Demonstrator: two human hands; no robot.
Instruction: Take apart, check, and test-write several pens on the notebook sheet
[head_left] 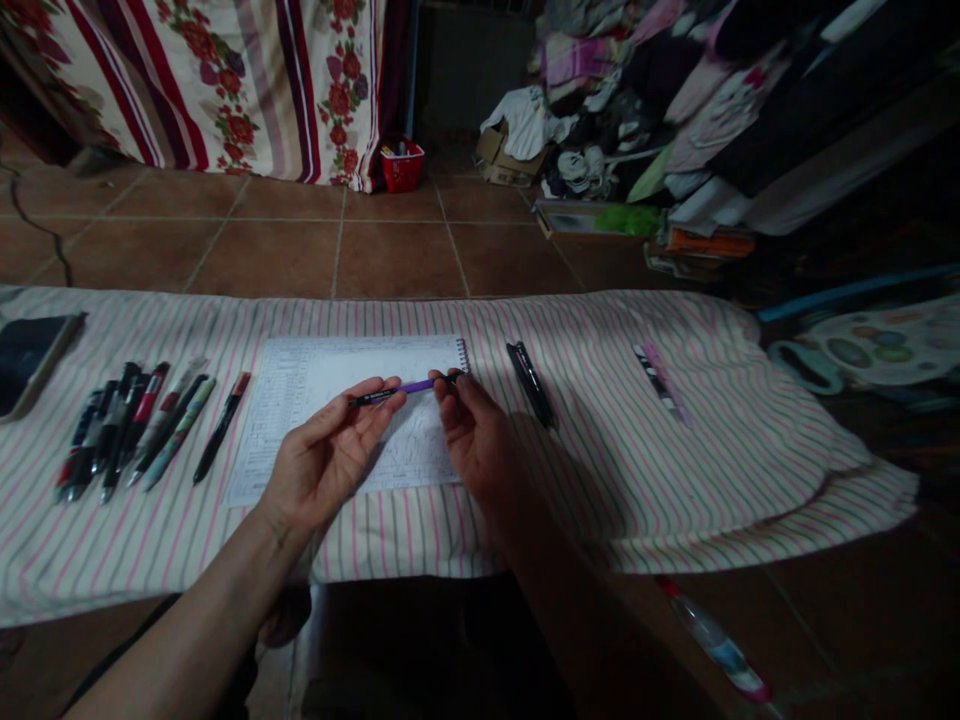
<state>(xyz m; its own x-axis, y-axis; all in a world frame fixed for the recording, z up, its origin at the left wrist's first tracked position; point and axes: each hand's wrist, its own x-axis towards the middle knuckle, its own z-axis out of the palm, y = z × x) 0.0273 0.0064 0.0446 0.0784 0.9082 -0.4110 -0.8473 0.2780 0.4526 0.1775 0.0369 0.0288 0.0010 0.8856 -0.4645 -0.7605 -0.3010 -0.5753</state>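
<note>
A slim black and purple pen (415, 386) lies nearly level between my two hands, above a spiral notebook (330, 360) with writing on its page. My left hand (324, 445) pinches the pen's black end between thumb and fingers. At the other end, the fingertips of my right hand (474, 425) close on its dark tip. To the right of the notebook rest black pens (532, 385), side by side. One black pen with a reddish end (223, 428) lies just left of the page, beside a group of several pens (127, 425).
The long surface wears a striped cloth (675, 480). A dark flat device (34, 360) sits at its left end; a patterned strip and a pink one (664, 385) lie at right. On the tiled floor are a red basket (403, 165), piled clothes and a plastic bottle (716, 640).
</note>
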